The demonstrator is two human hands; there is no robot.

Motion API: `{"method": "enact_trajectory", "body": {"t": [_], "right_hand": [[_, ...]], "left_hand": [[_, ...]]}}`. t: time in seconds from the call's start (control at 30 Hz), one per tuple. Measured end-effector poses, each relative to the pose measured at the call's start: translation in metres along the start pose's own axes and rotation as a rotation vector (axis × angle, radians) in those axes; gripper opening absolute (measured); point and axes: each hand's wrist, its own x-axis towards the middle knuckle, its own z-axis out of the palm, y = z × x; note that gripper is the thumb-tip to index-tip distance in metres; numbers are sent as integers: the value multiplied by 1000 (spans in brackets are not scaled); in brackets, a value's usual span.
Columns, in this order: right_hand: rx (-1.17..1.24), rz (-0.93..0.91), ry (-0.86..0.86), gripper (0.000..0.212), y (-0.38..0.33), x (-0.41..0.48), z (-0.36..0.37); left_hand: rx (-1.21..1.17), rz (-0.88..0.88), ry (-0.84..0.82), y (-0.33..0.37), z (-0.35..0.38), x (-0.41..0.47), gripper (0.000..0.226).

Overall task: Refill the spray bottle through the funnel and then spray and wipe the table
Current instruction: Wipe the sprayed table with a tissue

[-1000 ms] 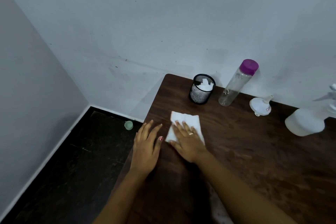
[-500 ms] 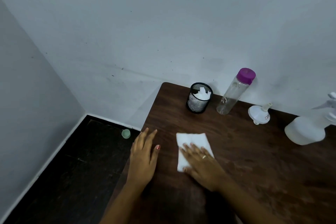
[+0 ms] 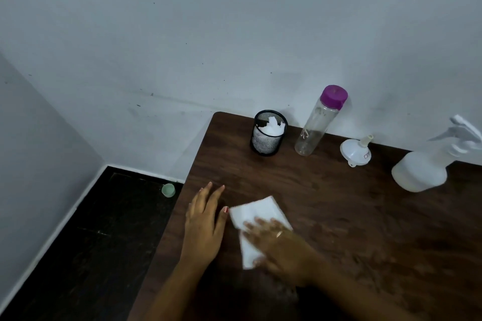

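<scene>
While the right hand (image 3: 281, 250) presses the white paper towel (image 3: 258, 212) onto the brown table (image 3: 339, 203), its fingers lie straight and spread over the sheet, gripping nothing. Motion blur softens them.

Compared with half a second ago, the paper towel now lies back towards the table's left edge, its corner just beside the thumb of the left hand (image 3: 206, 224). A second ago it also lay against that hand, but farther from the person. The sheet therefore travels out and back, a wiping stroke over the near left part of the table.

The left hand rests flat on the table near the edge, fingers extended and together, holding nothing. Its place on the table is unchanged across the three moments, which suggests it serves only as a brace.

The spray bottle (image 3: 420, 172) stands at the far right by the wall, with its trigger head on. The funnel (image 3: 355, 154) lies mouth-down to its left, apart from it. The clear bottle with a purple cap (image 3: 317, 128) and a black mesh cup (image 3: 268, 135) holding white paper stand farther left along the wall. None of these has been disturbed.

Judged from this layout, refilling and spraying are finished and the wiping stage is under way. The table's right half probably still needs passes.
</scene>
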Motion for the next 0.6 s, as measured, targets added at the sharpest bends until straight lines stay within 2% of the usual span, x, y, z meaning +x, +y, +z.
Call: {"method": "enact_trajectory", "body": {"t": [0.07,0.2,0.27,0.4,0.5,0.57,0.6], "right_hand": [[43,134,28,65,24,-1,-6],[84,389,13,95,37,37,-19],[112,424,32,98,19,68,-22],[119,191,-25,64,-35,96,-14],[129,-46,-29,62,-52,74,-7],[129,-83,-58,62,-40,54,-6],[118,-44,-53,62,-28,45,-7]], "left_hand": [[13,1,-8,0,1,1,47],[32,-10,6,-1,3,3,44],[53,-8,20,-2,3,4,45],[80,-11,43,-3,0,5,59],[77,-19,52,-6,-4,5,42],[70,-29,43,-9,-5,4,38],[63,-35,42,-9,-5,3,38]]}}
